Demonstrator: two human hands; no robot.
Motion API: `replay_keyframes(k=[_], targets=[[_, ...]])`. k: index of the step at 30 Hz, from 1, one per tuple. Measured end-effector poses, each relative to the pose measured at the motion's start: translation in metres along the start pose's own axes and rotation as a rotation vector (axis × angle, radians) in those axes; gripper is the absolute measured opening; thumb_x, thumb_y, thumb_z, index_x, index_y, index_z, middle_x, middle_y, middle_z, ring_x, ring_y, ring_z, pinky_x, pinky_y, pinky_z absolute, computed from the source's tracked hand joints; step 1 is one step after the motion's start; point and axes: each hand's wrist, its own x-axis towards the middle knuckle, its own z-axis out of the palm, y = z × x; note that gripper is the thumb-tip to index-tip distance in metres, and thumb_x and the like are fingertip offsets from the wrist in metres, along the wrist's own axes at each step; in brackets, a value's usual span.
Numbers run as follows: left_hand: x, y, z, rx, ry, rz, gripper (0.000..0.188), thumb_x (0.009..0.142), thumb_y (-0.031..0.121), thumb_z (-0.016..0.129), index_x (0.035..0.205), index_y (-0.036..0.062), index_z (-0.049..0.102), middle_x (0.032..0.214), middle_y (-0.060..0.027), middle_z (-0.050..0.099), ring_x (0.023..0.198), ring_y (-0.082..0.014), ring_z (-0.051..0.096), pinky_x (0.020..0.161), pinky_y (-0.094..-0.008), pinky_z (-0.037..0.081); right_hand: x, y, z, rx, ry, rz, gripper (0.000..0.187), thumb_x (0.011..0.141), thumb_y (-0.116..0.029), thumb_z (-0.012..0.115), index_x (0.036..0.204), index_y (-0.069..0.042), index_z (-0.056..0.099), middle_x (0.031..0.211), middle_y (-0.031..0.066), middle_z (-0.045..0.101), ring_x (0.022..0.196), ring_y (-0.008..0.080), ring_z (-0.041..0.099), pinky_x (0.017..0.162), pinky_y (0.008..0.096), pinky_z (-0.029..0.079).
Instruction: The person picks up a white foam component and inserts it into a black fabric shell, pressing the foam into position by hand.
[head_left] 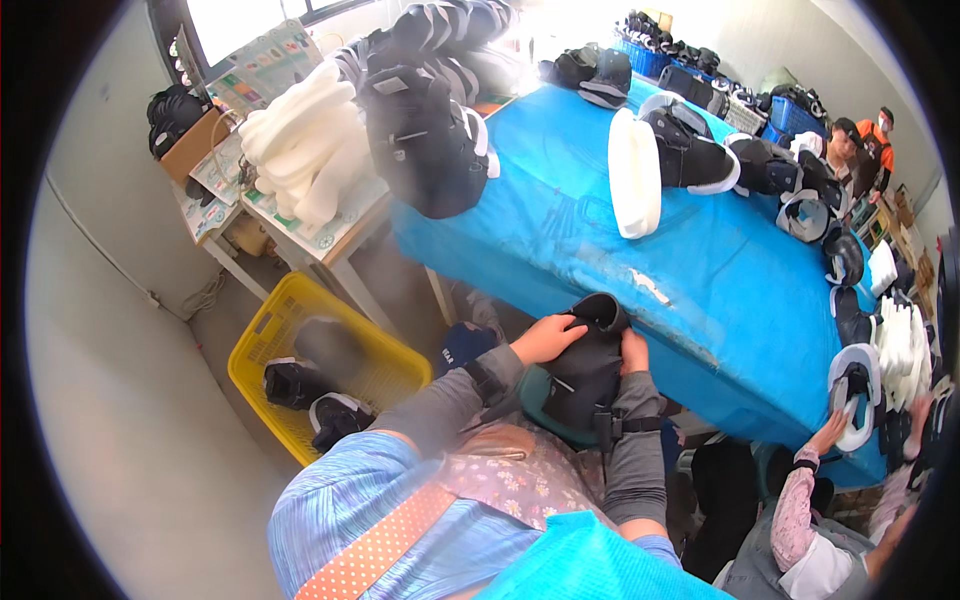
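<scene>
My two hands hold a black shoe-like piece (pixel 585 375) in front of me, its open collar toward the table. My left hand (pixel 547 338) grips the left side near the collar, thumb on the upper surface. Closed on the right edge is my right hand (pixel 634 352), fingers partly hidden behind the piece. A dark green rounded thing (pixel 540 402) shows under its lower left side. Just beyond stands a table with a blue cover (pixel 540 180), bearing a white foam piece (pixel 635 175) beside a black shoe-like piece with a pale rim (pixel 690 150).
A yellow basket (pixel 270 315) with several black pieces stands at lower left. White foam pieces (pixel 305 140) are heaped on a side table (pixel 335 235). Black pieces (pixel 430 145) pile at the table's far left. At right, a person's hand (pixel 828 433) touches a white-rimmed piece (pixel 855 385).
</scene>
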Motion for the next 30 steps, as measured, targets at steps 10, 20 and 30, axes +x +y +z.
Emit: replay_keyframes(k=[10,20,30], targets=[[0.004,-0.026,0.002,0.014,0.106,-0.198,0.048,0.091,0.043,0.056,0.082,-0.0042,0.063,0.075,-0.0233,0.062,0.071,-0.0343,0.062,0.065,-0.0416,0.047,-0.138,0.01,-0.076,-0.111,-0.036,-0.322,0.033,0.096,-0.02,0.06,0.067,-0.006,0.053,0.061,-0.0039,0.051,0.056,0.0021,0.043,0.051,0.022,0.036],[0.003,-0.052,0.02,0.018,0.276,0.111,0.03,0.095,0.022,0.045,0.09,-0.0054,0.055,0.081,-0.0161,0.06,0.075,-0.0257,0.055,0.071,-0.0344,0.043,-0.149,0.116,-0.087,-0.104,-0.51,0.171,0.045,0.093,-0.031,0.061,0.126,-0.001,0.052,0.119,0.0079,0.061,0.1,0.0152,0.057,0.083,0.0305,0.048],[-0.035,-0.013,-0.013,-0.064,0.191,0.011,0.022,0.098,0.023,0.053,0.097,0.0015,0.053,0.082,-0.0139,0.06,0.077,-0.0255,0.058,0.069,-0.0325,0.044,-0.155,0.039,-0.024,1.026,-0.627,0.473,0.061,0.087,-0.01,0.067,0.142,-0.006,0.04,0.138,0.0055,0.048,0.127,0.019,0.045,0.105,0.0334,0.039]])
